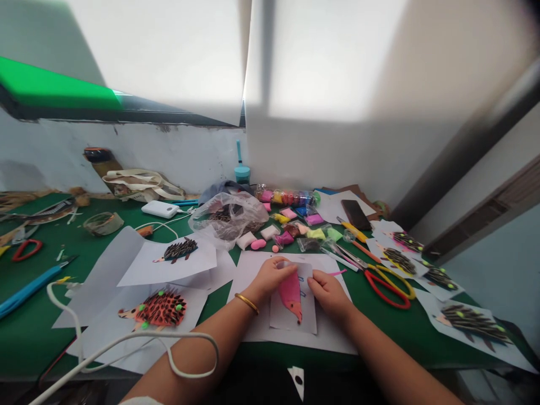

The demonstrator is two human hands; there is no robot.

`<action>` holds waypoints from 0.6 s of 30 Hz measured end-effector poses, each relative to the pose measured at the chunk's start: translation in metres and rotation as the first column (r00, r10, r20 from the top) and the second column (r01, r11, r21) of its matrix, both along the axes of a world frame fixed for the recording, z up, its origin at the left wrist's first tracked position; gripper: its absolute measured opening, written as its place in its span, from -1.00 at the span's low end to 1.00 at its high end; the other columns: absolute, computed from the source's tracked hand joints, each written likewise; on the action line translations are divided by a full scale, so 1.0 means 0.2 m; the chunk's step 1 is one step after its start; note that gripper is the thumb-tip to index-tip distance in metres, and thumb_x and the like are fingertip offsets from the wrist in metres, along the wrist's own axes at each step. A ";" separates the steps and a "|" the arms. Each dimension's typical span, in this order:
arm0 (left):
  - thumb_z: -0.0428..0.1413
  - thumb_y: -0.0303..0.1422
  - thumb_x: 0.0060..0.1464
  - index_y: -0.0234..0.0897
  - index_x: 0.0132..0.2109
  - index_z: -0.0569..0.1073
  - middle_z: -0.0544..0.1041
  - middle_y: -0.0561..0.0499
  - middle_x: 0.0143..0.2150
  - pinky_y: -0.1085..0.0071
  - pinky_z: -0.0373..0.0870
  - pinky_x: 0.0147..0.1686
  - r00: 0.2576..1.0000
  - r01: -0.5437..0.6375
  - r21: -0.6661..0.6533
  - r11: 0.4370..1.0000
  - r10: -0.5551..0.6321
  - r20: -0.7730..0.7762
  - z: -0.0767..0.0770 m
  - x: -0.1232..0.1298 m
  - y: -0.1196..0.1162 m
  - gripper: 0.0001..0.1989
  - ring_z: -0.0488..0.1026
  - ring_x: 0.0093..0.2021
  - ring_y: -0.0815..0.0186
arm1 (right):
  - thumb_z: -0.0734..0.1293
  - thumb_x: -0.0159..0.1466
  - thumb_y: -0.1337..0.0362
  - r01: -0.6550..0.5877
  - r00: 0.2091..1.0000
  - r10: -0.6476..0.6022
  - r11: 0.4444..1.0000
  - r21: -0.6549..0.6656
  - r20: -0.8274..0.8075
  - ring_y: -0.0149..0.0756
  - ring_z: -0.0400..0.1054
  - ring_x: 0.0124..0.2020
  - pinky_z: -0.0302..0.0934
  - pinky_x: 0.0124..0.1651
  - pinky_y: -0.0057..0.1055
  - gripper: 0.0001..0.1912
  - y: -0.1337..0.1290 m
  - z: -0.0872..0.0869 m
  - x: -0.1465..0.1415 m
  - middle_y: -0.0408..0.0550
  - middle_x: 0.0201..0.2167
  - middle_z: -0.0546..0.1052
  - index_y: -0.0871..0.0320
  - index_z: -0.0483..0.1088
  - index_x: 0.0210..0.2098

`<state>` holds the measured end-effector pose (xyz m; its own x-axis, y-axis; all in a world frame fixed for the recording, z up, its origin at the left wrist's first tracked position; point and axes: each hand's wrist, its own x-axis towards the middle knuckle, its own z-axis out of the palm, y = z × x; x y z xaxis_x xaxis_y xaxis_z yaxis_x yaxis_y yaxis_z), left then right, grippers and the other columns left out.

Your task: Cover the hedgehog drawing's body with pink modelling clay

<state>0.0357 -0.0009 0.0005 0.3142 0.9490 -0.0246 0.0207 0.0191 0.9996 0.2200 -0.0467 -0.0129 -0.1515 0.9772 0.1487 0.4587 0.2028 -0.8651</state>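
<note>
A small white paper card (307, 322) carries a flat pink clay hedgehog (290, 292), with a dark eye and nose at its lower end and blue outlined feet along its right side. My left hand (270, 278) grips the card's upper left, its thumb reaching onto the pink clay. On the right edge, the closed fingers of my right hand (331, 291) pinch the card. Below it lies a larger white sheet (248, 332). A thin pink clay strip (338, 273) sticks out just past my right hand.
Red-handled scissors (387, 289) lie to the right, near finished hedgehog pictures (476, 323). Packets of coloured clay (287, 236) and a plastic bag (228, 216) sit behind. At left are a red hedgehog picture (160, 309), a white cable (189, 334) and a blue tool (31, 289).
</note>
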 end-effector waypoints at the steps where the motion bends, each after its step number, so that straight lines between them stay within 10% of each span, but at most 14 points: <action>1: 0.30 -0.13 -0.15 -0.32 -0.36 0.50 0.48 0.02 -0.40 0.42 0.30 -0.33 1.000 -0.003 -0.001 1.000 0.003 0.002 0.00 0.00 0.00 -0.66 0.38 -0.35 0.29 | 0.20 0.23 0.13 0.000 1.000 0.000 1.000 0.000 0.000 -0.29 0.22 -0.46 0.09 -0.40 -0.41 -0.73 0.00 0.00 0.00 -0.16 -0.56 0.36 0.12 0.30 -0.53; 18: 0.34 -0.28 -0.20 -0.30 -0.10 0.46 0.42 0.12 -0.44 0.47 0.30 -0.43 0.999 -0.039 -0.018 0.999 0.039 -0.010 0.03 0.01 -0.03 -0.54 0.34 -0.47 0.40 | 0.17 0.25 0.14 0.001 1.000 -0.001 1.000 -0.005 0.003 -0.27 0.24 -0.43 0.12 -0.37 -0.40 -0.72 0.00 0.00 0.00 -0.13 -0.53 0.38 0.12 0.33 -0.50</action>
